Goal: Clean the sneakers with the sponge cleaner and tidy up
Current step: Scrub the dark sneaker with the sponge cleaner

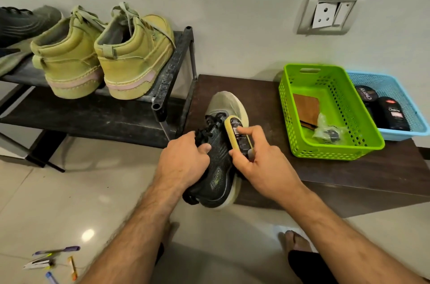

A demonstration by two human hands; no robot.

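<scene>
Your left hand [186, 158] clamps black sneaker [216, 174] at laces; your right hand [258, 162] fingers wrapped around sponge cleaner [237, 134], pressed against sneaker upper.

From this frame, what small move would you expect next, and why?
Probably a short stroke of the sponge cleaner along the dark sneaker upper. The right hand presses it against the shoe's side by the laces, while the left hand steadies the shoe on the dark bench.

A dark sneaker [217, 167] with a pale sole lies on the table edge, toe away; a yellow sponge cleaner [238, 136] presses against its upper.
</scene>
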